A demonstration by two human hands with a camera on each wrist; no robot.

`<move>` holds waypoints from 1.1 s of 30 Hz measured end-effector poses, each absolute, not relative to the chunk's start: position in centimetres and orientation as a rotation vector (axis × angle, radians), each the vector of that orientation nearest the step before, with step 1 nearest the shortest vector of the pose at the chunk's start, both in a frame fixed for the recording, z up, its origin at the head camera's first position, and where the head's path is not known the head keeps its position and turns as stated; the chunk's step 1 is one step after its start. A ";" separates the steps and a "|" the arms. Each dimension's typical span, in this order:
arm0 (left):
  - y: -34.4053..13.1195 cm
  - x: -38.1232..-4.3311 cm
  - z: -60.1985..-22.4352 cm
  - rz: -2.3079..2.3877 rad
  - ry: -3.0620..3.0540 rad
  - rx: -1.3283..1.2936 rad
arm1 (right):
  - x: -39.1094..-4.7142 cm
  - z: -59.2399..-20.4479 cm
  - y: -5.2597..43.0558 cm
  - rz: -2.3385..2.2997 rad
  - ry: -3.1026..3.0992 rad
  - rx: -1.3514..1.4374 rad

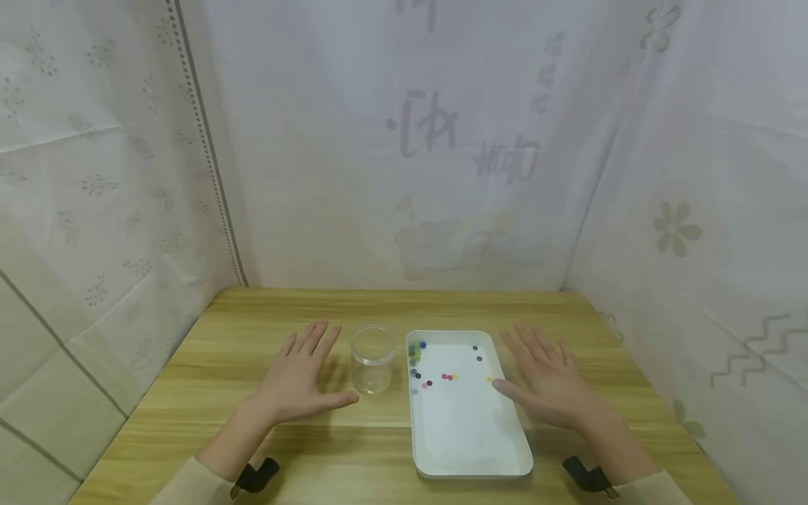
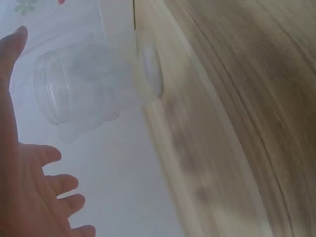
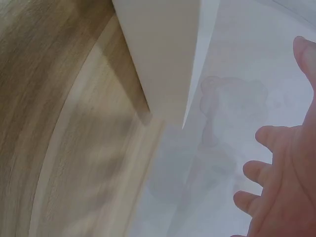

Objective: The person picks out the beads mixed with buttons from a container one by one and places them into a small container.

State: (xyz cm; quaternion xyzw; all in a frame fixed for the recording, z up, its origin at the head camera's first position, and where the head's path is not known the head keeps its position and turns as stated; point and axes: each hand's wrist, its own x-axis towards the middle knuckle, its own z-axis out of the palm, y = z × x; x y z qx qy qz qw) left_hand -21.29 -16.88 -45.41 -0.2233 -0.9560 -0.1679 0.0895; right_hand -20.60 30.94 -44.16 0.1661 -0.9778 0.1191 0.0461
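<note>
My left hand (image 1: pixel 299 382) is spread with straight fingers at the left of a clear plastic jar (image 1: pixel 372 372), holding nothing. The jar stands upright without a lid, and the left wrist view shows its see-through wall (image 2: pixel 98 81) beside the fingers. Right of the jar lies a white tray (image 1: pixel 467 435) with several small coloured beads in it. Most beads sit along its left side, among them a blue bead (image 1: pixel 423 345); red and pink ones lie near the middle. My right hand (image 1: pixel 549 382), also spread and holding nothing, is at the tray's right side, its thumb overlapping the rim.
A wood-grain table (image 1: pixel 341 456) carries the jar and tray. Pale printed curtains (image 1: pixel 315 175) hang behind it and along both sides. Each wrist wears a black mount, such as the left one (image 1: pixel 257 475).
</note>
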 end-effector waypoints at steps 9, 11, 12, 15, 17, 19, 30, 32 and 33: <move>-15.7 -22.4 -45.5 -1.053 -2.732 -0.619 | -21.1 -44.3 30.8 0.422 -2.905 0.527; -15.4 -22.7 -45.4 -1.188 -2.677 -0.630 | -21.2 -44.4 30.8 0.463 -2.853 0.540; -15.2 -22.8 -45.4 -1.233 -2.650 -0.640 | -21.3 -44.4 30.8 0.475 -2.821 0.549; -14.8 -23.2 -45.3 -1.325 -2.590 -0.673 | -21.4 -44.6 30.8 0.512 -2.734 0.576; -14.5 -23.5 -45.4 -1.360 -2.565 -0.692 | -21.4 -44.7 30.7 0.535 -2.698 0.591; -14.3 -23.7 -45.5 -1.390 -2.551 -0.708 | -21.3 -44.8 30.6 0.552 -2.679 0.598; -12.9 -25.2 -45.7 -1.430 -2.519 -0.729 | -21.6 -45.3 29.9 0.607 -2.720 0.611; -12.7 -25.3 -45.7 -1.446 -2.521 -0.725 | -21.5 -45.4 29.7 0.611 -2.722 0.619; -12.6 -25.4 -45.7 -1.455 -2.522 -0.725 | -21.5 -45.4 29.5 0.614 -2.721 0.627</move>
